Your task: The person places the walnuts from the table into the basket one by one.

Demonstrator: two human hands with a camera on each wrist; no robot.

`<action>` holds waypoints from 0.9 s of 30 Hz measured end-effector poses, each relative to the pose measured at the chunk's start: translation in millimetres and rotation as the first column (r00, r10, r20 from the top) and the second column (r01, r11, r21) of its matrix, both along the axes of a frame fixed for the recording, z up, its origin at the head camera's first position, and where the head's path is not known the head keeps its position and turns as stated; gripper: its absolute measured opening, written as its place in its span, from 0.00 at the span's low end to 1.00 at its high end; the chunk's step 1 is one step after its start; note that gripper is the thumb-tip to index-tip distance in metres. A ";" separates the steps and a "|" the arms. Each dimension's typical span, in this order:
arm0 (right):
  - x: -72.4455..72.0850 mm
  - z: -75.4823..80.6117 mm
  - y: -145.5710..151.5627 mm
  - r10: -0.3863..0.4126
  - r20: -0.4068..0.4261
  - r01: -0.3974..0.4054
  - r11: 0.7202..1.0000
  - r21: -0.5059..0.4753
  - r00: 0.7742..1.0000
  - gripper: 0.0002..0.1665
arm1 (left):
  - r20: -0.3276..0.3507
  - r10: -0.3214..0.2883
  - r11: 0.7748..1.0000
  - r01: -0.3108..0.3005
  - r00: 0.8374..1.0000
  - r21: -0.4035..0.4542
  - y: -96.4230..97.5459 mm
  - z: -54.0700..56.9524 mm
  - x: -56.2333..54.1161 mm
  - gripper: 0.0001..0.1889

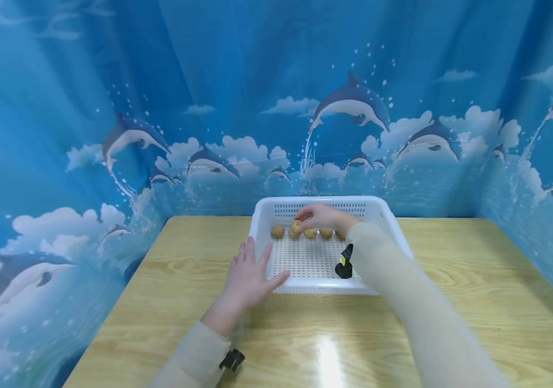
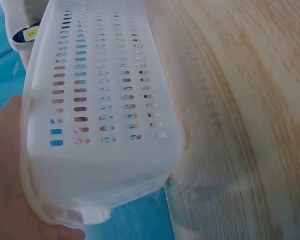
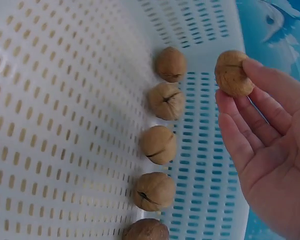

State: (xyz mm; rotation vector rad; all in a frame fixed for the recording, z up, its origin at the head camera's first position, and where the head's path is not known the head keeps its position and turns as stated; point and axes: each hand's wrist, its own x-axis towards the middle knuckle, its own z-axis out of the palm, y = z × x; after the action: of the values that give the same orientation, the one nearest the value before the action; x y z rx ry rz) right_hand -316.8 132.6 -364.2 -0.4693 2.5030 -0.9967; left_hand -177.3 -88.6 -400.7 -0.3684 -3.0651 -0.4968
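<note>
A white perforated plastic basket (image 1: 315, 286) sits on the wooden table. Inside, along its far wall, several walnuts (image 3: 159, 145) lie in a row. My right hand (image 1: 327, 216) is over the far part of the basket and pinches a walnut (image 3: 233, 73) between thumb and fingers, raised above the row. My left hand (image 1: 249, 277), fingers spread, rests at the basket's near left corner. From the left wrist, the basket's slotted outer wall (image 2: 105, 160) fills much of the view, and part of the left hand (image 2: 5, 175) shows beside the rim; most of its fingers are hidden there.
The wooden table (image 1: 199, 248) extends to both sides and in front of the basket. A blue curtain (image 1: 257, 108) printed with dolphins and clouds hangs behind and at the sides. Black straps (image 1: 344, 263) with cameras sit on the wrists.
</note>
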 end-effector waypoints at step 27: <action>-14.1 -41.4 -46.4 0.072 0.035 -0.073 0.997 0.024 0.997 0.24 | -0.040 -0.007 1.000 0.006 0.999 -0.002 2.6 0.6 0.7 0.44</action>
State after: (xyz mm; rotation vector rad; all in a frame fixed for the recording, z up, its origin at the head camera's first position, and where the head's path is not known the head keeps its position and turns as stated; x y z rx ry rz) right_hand -330.8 86.2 -405.7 -0.5271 2.4469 -0.9368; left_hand -176.6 -86.1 -400.1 -0.3836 -3.0272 -0.4805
